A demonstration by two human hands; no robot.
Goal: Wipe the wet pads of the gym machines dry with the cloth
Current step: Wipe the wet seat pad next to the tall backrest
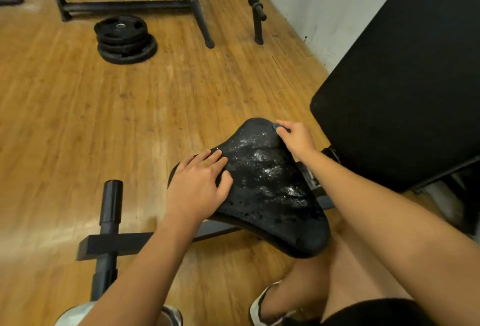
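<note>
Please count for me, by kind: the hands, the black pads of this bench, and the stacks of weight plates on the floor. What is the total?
Hands: 2 (left hand, right hand)
Bench pads: 2 (seat pad, back pad)
Plate stacks: 1
Total: 5

The seat pad is black textured vinyl, glistening with water droplets. Beside it, the back pad looks matt black and smooth. Beneath the seat pad, the frame is matt black metal on a glossy wood-grain floor.

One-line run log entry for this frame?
seat pad: wet, droplets visible | left hand: flat on pad's left edge | right hand: gripping far edge | cloth: not clearly visible | wipe: unfinished
</note>
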